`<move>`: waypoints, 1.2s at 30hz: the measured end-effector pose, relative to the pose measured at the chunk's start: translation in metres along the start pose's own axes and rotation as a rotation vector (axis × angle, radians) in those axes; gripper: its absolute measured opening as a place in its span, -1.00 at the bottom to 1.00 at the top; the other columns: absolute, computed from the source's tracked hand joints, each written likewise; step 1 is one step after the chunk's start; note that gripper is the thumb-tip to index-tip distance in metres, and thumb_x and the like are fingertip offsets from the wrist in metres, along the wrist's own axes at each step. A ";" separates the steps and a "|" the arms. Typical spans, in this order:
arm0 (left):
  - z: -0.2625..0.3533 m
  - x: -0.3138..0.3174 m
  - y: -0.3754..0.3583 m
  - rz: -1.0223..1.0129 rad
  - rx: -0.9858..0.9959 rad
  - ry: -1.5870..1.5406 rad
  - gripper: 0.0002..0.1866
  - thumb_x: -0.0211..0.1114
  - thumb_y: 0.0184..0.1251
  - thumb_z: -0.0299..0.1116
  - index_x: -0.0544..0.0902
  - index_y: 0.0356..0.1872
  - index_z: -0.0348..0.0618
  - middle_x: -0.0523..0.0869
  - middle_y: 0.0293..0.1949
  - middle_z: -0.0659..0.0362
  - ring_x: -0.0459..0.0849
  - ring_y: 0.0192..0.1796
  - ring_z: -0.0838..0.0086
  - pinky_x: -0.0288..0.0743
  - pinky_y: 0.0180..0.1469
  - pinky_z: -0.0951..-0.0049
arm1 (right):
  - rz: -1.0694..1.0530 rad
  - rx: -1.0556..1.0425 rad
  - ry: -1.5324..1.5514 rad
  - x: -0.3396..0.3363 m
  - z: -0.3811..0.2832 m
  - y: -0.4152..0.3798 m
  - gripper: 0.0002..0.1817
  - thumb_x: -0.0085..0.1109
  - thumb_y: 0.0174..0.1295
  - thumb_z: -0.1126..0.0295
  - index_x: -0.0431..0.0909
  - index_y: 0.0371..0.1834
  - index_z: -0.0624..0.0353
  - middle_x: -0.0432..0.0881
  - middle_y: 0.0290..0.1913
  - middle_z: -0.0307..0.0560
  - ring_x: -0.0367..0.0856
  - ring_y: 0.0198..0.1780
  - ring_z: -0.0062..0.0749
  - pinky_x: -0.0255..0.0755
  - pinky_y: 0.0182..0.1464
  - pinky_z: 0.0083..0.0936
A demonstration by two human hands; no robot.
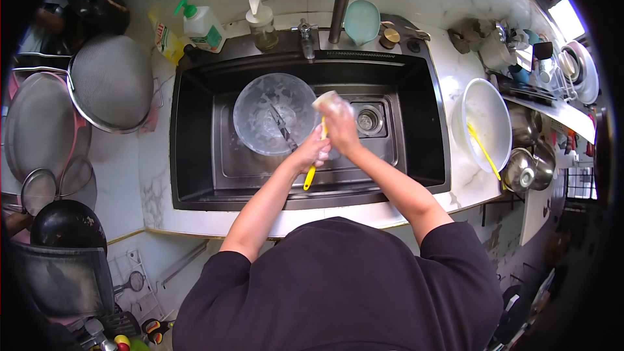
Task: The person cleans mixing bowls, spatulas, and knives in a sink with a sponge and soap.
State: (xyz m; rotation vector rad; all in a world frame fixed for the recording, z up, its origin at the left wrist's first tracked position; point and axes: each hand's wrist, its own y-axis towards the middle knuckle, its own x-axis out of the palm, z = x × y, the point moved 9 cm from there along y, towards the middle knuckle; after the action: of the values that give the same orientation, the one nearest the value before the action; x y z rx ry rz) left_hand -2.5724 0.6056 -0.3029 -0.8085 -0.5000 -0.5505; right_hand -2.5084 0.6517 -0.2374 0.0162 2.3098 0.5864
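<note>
Over the dark sink (260, 200), my left hand (312, 148) is closed around a yellow-handled utensil (310, 177), whose handle end points down toward me. My right hand (339, 123) is wrapped round a pale, foamy sponge (327, 100) at the utensil's upper part, just above my left hand. The utensil's far end is hidden by the sponge and fingers. A clear bowl (250, 117) with suds stands in the sink at the left. Inside it leans a dark-and-silver utensil (281, 125), its lower end near my left hand. The drain (369, 119) lies right of my right hand.
Behind the sink stand a faucet (306, 39), a soap dispenser (262, 31), a green-pump bottle (203, 28) and a light green bowl (362, 22). A white bowl (478, 114) with a yellow utensil (483, 149) sits at right. Strainers (110, 81) hang at left.
</note>
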 end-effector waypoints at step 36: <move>0.039 -0.044 0.016 0.474 1.144 0.839 -0.72 -0.21 0.36 -0.06 0.23 -0.07 0.05 0.20 -0.78 0.37 0.12 -0.85 0.67 -0.02 -0.83 0.62 | -0.027 0.761 0.932 0.038 0.042 -0.011 -0.76 0.21 0.02 0.37 0.51 -0.28 0.27 0.57 -0.35 -0.16 0.49 -0.33 -0.55 0.40 -0.29 -0.58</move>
State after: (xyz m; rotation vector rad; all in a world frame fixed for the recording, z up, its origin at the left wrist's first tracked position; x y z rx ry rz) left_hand -2.6034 0.6561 -0.3150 0.4252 0.1977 -0.0621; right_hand -2.5066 0.6660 -0.2932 0.0871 3.2871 -0.4526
